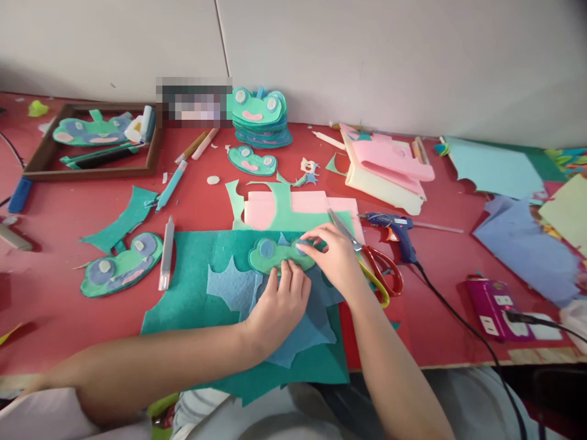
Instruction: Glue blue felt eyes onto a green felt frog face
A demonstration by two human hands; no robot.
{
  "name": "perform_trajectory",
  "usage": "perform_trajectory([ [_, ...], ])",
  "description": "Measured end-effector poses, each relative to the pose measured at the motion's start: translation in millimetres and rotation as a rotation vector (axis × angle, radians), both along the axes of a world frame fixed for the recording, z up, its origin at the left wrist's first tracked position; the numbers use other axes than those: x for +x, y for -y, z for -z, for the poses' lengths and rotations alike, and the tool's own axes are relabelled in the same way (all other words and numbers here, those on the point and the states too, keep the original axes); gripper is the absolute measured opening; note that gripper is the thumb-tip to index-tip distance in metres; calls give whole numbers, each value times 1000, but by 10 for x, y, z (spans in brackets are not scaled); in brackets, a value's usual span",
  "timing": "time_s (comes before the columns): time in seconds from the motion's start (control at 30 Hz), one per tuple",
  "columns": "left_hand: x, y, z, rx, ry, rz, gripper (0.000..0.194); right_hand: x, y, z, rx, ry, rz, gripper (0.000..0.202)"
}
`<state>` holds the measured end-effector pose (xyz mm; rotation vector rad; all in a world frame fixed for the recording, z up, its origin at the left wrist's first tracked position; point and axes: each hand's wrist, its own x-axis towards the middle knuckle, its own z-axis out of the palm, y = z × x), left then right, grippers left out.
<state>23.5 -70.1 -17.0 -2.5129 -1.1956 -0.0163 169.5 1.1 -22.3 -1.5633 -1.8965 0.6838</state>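
A green felt frog-face piece (277, 258) lies at the top of a dark teal felt sheet (192, 269), with a blue felt circle (266, 247) at its left eye. The fingers of my left hand (282, 299) rest spread on the frog-face piece's lower edge; the thumb is hidden. At its right eye, thumb and forefinger of my right hand (334, 255) pinch a second blue circle (302, 245), partly covered by the fingers. Blue felt offcuts (232, 284) lie under and around my left hand. Red-and-yellow-handled scissors (383, 272) lie beside my right wrist.
A blue glue gun (394, 229) lies to the right, its cord running toward a purple power strip (488, 305). Finished frog faces (261, 116) are stacked at the back. A wooden frame (87, 173) stands back left; pink felt (385, 159) lies behind the scissors.
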Motion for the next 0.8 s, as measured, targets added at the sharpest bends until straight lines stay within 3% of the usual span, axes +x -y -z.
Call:
perform_trajectory([
  [0.1,4,-1,4,11,-32,11,33,31,23,-115,-33,86,-124,16],
  [0.23,0,-7,-2,1,-38,23,34,87,30,-177,-85,110,-191,20],
  [0.47,-7,1,-1,-41,-3,14,35,133,14,-99,-106,61,-208,21],
  [0.8,1,-12,13,34,-43,33,33,114,19,-96,-46,92,-153,10],
])
